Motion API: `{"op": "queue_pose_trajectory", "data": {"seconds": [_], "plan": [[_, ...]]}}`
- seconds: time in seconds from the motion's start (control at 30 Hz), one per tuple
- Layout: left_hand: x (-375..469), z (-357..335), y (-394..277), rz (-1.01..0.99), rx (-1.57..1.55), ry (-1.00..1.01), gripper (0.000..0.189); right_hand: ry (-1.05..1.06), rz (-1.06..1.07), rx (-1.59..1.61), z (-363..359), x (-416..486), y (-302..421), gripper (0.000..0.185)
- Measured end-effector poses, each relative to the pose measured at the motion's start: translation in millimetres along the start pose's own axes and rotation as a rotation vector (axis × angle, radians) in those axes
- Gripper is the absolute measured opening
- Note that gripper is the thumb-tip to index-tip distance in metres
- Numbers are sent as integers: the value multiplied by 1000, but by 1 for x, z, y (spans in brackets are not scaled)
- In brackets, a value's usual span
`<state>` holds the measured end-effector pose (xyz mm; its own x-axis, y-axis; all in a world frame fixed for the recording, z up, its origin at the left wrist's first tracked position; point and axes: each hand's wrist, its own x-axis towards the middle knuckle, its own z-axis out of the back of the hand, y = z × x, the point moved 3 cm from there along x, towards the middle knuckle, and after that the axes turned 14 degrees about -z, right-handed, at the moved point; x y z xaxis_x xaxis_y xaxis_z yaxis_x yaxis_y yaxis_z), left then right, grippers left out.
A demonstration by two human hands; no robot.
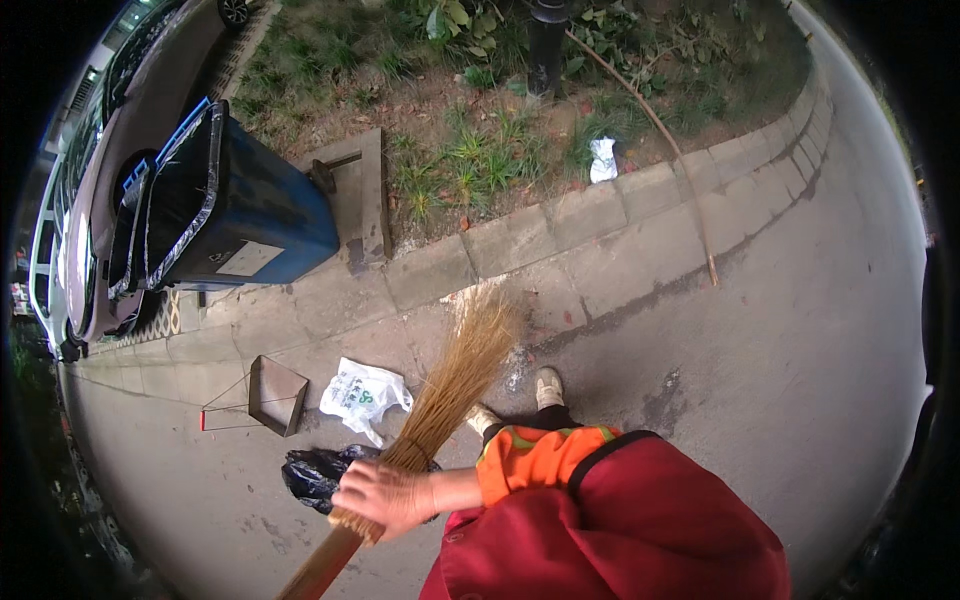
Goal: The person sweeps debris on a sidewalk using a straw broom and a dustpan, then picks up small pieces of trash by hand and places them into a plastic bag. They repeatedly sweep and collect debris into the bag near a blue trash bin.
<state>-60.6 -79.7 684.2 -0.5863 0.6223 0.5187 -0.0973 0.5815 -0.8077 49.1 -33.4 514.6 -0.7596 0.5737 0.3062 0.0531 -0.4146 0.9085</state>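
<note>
My right hand (386, 499) grips a straw broom (450, 390) at the binding where the bristles meet the wooden handle (322, 566). The bristles fan out toward the kerb, their tips blurred over pale debris beside it. The handle runs out of the picture at the lower left. My left hand is out of view. Beyond my right hand a black plastic bag (319, 476) lies on the pavement, partly hidden by the hand and broom. A white plastic carrier bag (364, 394) with printing is spread flat left of the bristles. Farther left lies a metal dustpan (277, 394) with a red grip.
Blue wheeled bins (277, 202) lined with black bags stand at the left by a parked car (169, 82). A stone kerb (517, 240) borders a planted bed. A long stick (645, 105) leans across it, near a crumpled white wrapper (602, 160). My shoes (549, 388) are beside the bristles.
</note>
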Motion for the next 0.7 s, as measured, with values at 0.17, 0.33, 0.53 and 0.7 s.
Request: {"op": "queue_pose_trajectory", "data": {"seconds": [0.17, 0.33, 0.53, 0.7], "plan": [[43, 62, -21, -79, 17, -1, 22, -53, -5, -80, 5, 34, 20, 68], [121, 122, -28, -233, 286, 12, 25, -109, -207, -249, 70, 17, -15, 68], [130, 60, 82, 75, 636, 490, 35, -429, -819, -598, 202, -49, -66, 62], [6, 0, 202, 640, 372, 393, 17, -584, -978, -570, 321, -92, -154, 71]]}}
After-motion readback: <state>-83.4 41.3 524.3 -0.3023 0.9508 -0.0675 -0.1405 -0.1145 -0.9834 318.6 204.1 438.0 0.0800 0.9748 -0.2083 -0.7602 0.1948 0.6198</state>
